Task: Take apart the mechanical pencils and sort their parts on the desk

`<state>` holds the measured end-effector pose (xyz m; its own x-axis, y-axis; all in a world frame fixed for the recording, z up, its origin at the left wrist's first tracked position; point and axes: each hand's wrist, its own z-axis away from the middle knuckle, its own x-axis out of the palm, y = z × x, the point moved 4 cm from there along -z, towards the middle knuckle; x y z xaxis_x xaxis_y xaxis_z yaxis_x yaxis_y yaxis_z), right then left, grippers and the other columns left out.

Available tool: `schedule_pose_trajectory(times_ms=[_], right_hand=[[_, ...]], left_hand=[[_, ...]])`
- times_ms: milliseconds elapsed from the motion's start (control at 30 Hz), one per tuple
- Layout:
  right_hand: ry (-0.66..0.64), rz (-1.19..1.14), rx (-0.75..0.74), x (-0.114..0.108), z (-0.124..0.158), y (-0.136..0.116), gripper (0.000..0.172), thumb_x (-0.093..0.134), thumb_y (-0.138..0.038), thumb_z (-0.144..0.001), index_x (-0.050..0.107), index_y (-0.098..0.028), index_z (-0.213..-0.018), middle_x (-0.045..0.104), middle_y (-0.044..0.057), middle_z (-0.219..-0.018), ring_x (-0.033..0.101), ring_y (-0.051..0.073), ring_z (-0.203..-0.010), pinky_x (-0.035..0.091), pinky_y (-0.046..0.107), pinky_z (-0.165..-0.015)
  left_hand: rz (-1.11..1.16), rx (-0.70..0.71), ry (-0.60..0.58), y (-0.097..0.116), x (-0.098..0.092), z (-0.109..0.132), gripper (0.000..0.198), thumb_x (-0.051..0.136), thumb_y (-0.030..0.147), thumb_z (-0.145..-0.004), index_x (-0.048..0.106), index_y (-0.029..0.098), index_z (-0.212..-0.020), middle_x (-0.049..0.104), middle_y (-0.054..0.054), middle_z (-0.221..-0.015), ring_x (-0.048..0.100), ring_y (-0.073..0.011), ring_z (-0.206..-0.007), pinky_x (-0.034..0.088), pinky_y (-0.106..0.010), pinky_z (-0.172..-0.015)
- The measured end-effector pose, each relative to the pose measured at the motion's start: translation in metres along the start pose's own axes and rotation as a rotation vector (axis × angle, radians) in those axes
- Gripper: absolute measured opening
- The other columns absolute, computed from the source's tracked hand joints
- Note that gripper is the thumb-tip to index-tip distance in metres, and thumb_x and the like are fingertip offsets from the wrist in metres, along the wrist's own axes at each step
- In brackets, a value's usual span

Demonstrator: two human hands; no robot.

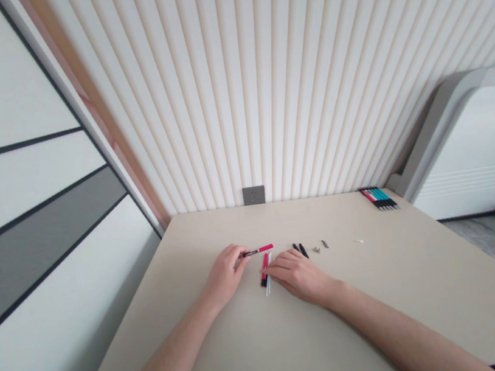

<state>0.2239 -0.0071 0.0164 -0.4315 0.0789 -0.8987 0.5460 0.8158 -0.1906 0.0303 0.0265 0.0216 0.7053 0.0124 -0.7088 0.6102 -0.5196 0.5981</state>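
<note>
My left hand is closed in a pinch on the black end of a pink pen barrel, held just above the beige table and pointing right. My right hand rests on the table with its fingers curled, fingertips touching a second pink pen part and a thin white refill that lie side by side between my hands. Two small black pen pieces lie just beyond my right hand.
Two tiny metal parts and a small white bit lie further right. A row of several pink and teal pens sits at the far right corner. A grey wall socket is behind; a white cabinet stands right.
</note>
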Motion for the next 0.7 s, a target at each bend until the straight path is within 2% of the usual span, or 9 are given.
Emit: schedule_pose_trajectory(times_ms=[400,700], right_hand=[[-0.008,0.042,0.032,-0.001,0.002,0.006,0.021,0.047,-0.027,-0.098,0.066,-0.021,-0.093,0.068,0.004,-0.086,0.058,0.018,-0.084,0.040,0.033,-0.079],[0.005,0.072,-0.021,0.004,0.005,0.014,0.022,0.043,-0.021,-0.100,0.064,-0.021,-0.105,0.068,0.006,-0.104,0.058,0.018,-0.095,0.040,0.034,-0.086]], left_hand=[[0.002,0.023,0.003,-0.001,0.000,0.002,0.011,0.051,0.023,-0.092,0.061,0.020,-0.096,0.062,-0.004,-0.092,0.059,-0.0190,-0.089,0.047,-0.032,-0.083],[-0.024,0.031,-0.005,-0.003,0.002,0.002,0.010,0.052,0.021,-0.092,0.061,0.020,-0.096,0.063,-0.004,-0.094,0.059,-0.0194,-0.090,0.047,-0.032,-0.083]])
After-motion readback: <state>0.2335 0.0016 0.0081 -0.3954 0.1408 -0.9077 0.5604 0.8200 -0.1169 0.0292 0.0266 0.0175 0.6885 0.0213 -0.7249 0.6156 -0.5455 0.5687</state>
